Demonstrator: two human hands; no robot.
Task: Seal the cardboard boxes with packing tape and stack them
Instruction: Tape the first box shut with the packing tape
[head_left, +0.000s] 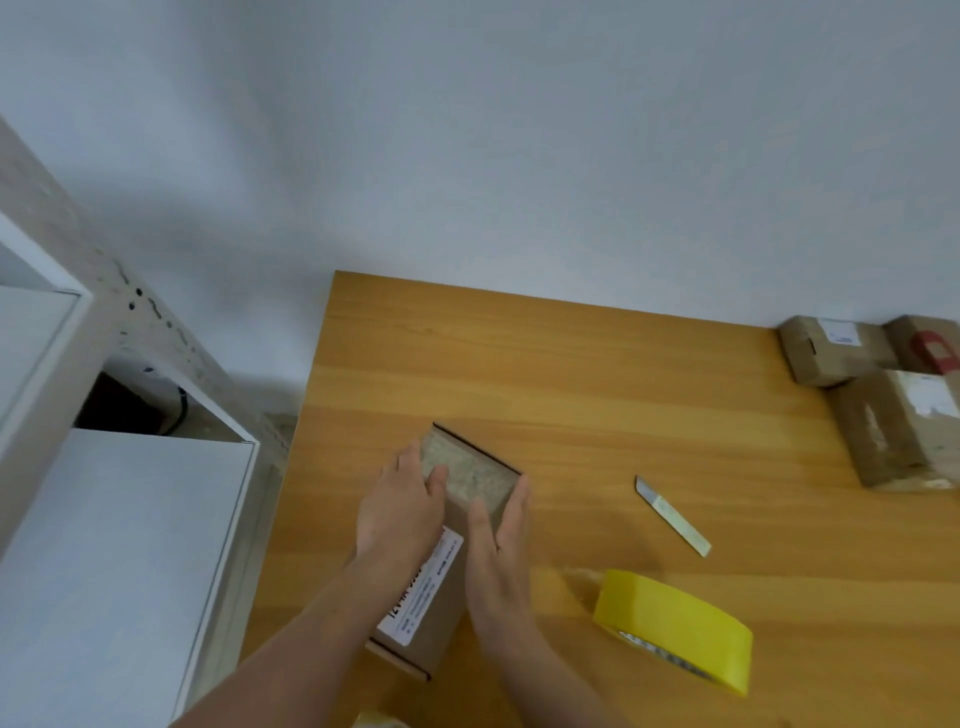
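A small brown cardboard box with a white label lies lengthwise near the left edge of the wooden table. My left hand presses flat on its left side and top, fingers toward the far end. My right hand clasps its right side, thumb on top. A roll of yellow packing tape stands on the table to the right of my right hand. A small blade with a pale handle lies beyond the tape.
Three taped brown boxes are grouped at the table's far right, against the white wall. A white cabinet stands close to the left of the table. A bit of something pale shows at the bottom edge.
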